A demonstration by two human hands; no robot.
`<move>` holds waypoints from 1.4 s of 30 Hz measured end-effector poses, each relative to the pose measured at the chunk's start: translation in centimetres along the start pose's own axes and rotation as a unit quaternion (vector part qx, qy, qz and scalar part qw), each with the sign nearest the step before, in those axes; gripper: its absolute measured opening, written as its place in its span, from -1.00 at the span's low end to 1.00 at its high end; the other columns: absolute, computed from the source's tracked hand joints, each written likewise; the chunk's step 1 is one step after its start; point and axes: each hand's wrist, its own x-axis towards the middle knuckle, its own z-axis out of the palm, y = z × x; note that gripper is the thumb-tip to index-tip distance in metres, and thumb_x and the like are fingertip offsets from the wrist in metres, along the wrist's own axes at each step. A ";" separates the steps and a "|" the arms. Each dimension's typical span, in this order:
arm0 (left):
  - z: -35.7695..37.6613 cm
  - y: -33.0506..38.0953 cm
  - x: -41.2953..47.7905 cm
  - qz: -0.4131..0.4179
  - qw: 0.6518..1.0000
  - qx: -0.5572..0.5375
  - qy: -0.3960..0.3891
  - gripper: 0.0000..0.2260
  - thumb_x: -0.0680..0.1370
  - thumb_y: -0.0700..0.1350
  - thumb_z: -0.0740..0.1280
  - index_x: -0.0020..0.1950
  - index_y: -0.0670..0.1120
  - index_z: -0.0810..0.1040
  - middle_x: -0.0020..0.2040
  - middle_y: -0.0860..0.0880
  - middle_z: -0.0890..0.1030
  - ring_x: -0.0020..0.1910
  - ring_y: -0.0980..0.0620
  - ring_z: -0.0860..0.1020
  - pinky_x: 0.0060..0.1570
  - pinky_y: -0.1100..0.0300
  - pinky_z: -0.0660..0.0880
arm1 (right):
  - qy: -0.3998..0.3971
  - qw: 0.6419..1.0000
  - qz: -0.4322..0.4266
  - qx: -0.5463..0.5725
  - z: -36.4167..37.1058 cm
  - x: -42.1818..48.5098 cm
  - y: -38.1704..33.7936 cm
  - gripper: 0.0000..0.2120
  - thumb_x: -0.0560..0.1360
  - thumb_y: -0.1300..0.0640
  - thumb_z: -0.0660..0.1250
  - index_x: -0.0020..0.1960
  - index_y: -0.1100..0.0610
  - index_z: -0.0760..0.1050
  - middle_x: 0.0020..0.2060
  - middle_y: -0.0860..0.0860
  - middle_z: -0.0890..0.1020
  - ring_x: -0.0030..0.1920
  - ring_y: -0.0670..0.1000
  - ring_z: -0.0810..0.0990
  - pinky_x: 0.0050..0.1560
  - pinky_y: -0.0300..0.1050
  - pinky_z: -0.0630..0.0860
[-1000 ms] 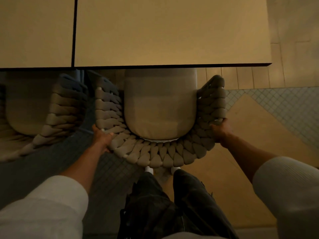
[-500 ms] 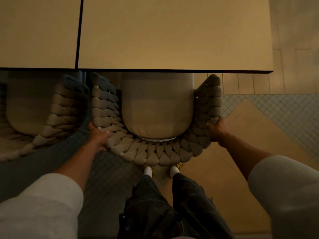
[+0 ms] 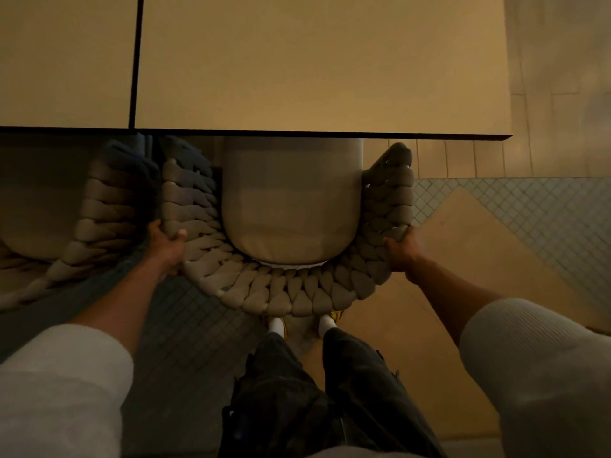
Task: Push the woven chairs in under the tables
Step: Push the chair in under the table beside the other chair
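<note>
- down at six o'clock, dark trousers (image 3: 297, 391) and two white socks (image 3: 276, 325), toes right up against the chair back.
- white sleeves (image 3: 59, 391) come in from seven and five o'clock, both forearms bare.
- underfoot is a mosaic floor (image 3: 185, 325) of small grey squares, and a smooth tan panel (image 3: 463, 259) cuts across it at an angle toward three o'clock.
- the left hand (image 3: 167, 241) sits at nine o'clock on the woven chair (image 3: 291, 292), clamped on the braided rim with the thumb on top and the fingers curled round the outside.
- the right hand (image 3: 401, 249) is at three o'clock on that same rim, closed on the thick weave; its fingertips are hidden behind the braid.
- the chair sits dead centre, its curved back bulging out toward the person and its pale cushion (image 3: 291, 206) running in under the table edge at twelve o'clock.
- at nine o'clock in the view, a second woven chair (image 3: 99, 209) stands just beside it in deep shadow, also partly tucked in.
- across the top, the table (image 3: 314, 61) is a plain tan slab with a dark edge.
- a thin dark seam at eleven o'clock splits it from a second table (image 3: 62, 61).
- past its corner at two o'clock there are larger pale tiles (image 3: 479, 160), and the light is dim and warm.
</note>
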 end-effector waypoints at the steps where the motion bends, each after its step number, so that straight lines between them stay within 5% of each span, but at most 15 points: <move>1: -0.3 0.4 0.3 -0.002 1.000 0.011 -0.014 -0.38 0.65 0.01 0.35 0.60 0.04 0.09 0.50 -0.16 0.39 0.31 -0.29 0.52 0.08 -0.23 0.57 | -0.002 1.000 -0.002 0.001 0.1 0.1 0.2 -0.37 0.60 0.07 0.38 0.59 0.07 0.22 0.37 0.18 0.52 0.30 0.28 0.55 0.20 0.18 0.62; 4: -0.1 0.9 0.4 -0.019 0.999 0.029 -0.032 -0.34 0.60 -0.05 0.43 0.58 -0.01 0.13 0.49 -0.15 0.41 0.29 -0.26 0.54 -0.01 -0.14 0.58 | -0.006 1.000 0.004 0.015 0.2 0.1 0.6 -0.38 0.63 0.11 0.36 0.62 0.07 0.19 0.37 0.18 0.50 0.32 0.28 0.53 0.10 0.04 0.55; 7: 0.1 0.5 0.2 0.000 1.000 0.026 -0.006 -0.33 0.55 -0.09 0.47 0.55 -0.02 0.17 0.46 -0.17 0.44 0.31 -0.22 0.53 0.18 -0.20 0.56 | -0.014 1.000 0.017 0.018 0.0 0.2 0.5 -0.38 0.62 0.06 0.39 0.60 0.08 0.23 0.36 0.18 0.51 0.33 0.29 0.53 0.10 0.02 0.53; 13: -0.4 0.5 0.9 0.012 0.999 0.030 0.025 -0.42 0.53 -0.15 0.49 0.47 -0.10 0.30 0.39 -0.25 0.50 0.29 -0.23 0.56 0.25 -0.24 0.55 | -0.048 0.997 0.047 0.033 -0.5 4.5 3.6 -0.21 0.27 -0.35 0.50 0.38 -0.03 0.44 0.20 0.07 0.64 0.12 0.19 0.67 -0.02 0.32 0.70; 17: -0.1 0.2 1.0 0.029 0.999 0.041 0.021 -0.46 0.53 -0.21 0.46 0.46 -0.13 0.33 0.39 -0.25 0.50 0.28 -0.23 0.56 0.24 -0.25 0.55 | -0.036 0.998 0.047 0.033 -0.1 4.4 3.4 -0.26 0.29 -0.35 0.49 0.35 -0.04 0.42 0.21 0.09 0.61 0.13 0.21 0.66 -0.03 0.33 0.70; 21: 0.2 -0.2 0.9 0.036 0.999 0.026 0.015 -0.44 0.56 -0.24 0.41 0.50 -0.12 0.27 0.41 -0.23 0.48 0.34 -0.21 0.51 0.31 -0.26 0.50 | -0.023 0.998 0.053 0.033 0.1 0.9 0.7 -0.45 0.55 -0.09 0.47 0.42 0.08 0.35 0.23 0.15 0.56 0.17 0.28 0.63 0.03 0.35 0.69; 26: -0.3 -1.4 2.2 0.030 0.999 0.036 0.001 -0.45 0.54 -0.17 0.40 0.47 -0.04 0.25 0.40 -0.23 0.48 0.31 -0.24 0.53 0.26 -0.29 0.53 | -0.007 0.999 0.040 0.004 0.1 0.3 0.6 -0.45 0.59 0.00 0.43 0.47 0.14 0.33 0.28 0.17 0.55 0.26 0.28 0.58 0.23 0.31 0.62; 34: -0.5 -1.9 3.2 0.038 0.998 0.047 -0.015 -0.46 0.56 -0.17 0.39 0.46 -0.02 0.23 0.38 -0.24 0.48 0.27 -0.26 0.54 0.26 -0.31 0.53 | -0.001 0.998 0.060 -0.029 0.4 1.4 1.3 -0.39 0.54 -0.08 0.43 0.47 0.08 0.28 0.31 0.21 0.51 0.23 0.32 0.57 0.16 0.36 0.64; 39: -0.5 -0.9 1.9 0.032 0.995 0.092 -0.026 -0.49 0.58 -0.18 0.39 0.45 -0.09 0.23 0.24 -0.17 0.48 0.15 -0.22 0.54 0.11 -0.27 0.60 | -0.003 0.997 0.069 -0.043 0.6 0.3 1.0 -0.46 0.64 0.02 0.36 0.50 0.18 0.26 0.25 0.19 0.48 0.26 0.31 0.54 0.04 0.09 0.58; 42: -0.3 -1.0 2.1 0.035 0.995 0.089 -0.019 -0.49 0.58 -0.18 0.39 0.46 -0.11 0.24 0.24 -0.16 0.49 0.16 -0.21 0.54 0.13 -0.25 0.60 | -0.005 0.998 0.051 -0.038 0.8 1.1 1.0 -0.44 0.60 -0.01 0.39 0.50 0.13 0.28 0.30 0.19 0.52 0.22 0.32 0.58 0.01 0.16 0.66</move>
